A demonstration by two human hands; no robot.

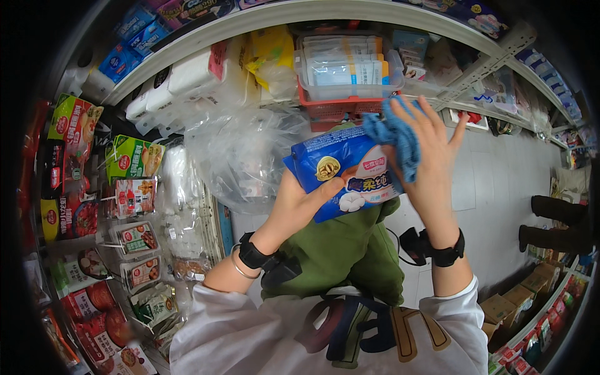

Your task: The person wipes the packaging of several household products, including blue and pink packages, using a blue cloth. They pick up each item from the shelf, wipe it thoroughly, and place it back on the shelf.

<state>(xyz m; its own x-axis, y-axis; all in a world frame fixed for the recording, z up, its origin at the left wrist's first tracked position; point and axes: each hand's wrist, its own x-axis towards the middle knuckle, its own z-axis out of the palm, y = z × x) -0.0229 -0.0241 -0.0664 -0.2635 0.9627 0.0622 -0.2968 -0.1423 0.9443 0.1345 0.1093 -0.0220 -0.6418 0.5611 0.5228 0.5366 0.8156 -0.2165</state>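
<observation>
A blue plastic-wrapped pack of sanitary pads (347, 164) is tilted in front of me above my lap. My left hand (304, 201) grips its left end, the thumb across the printed front. At the pack's right end, my right hand (424, 140) has its fingers spread and presses a blue cloth (401, 136) between palm and pack. Part of the pack's right side is hidden by the cloth and that hand. Both wrists wear black strapped devices.
A clear plastic bag (243, 154) bulges left of the pack. Ahead, a shelf holds a clear bin (351, 70) of packets over a red basket (337, 110). Hanging food packets (136, 157) line the left. Cardboard boxes (520, 290) stand lower right; a person's dark-clad legs (553, 222) show at right.
</observation>
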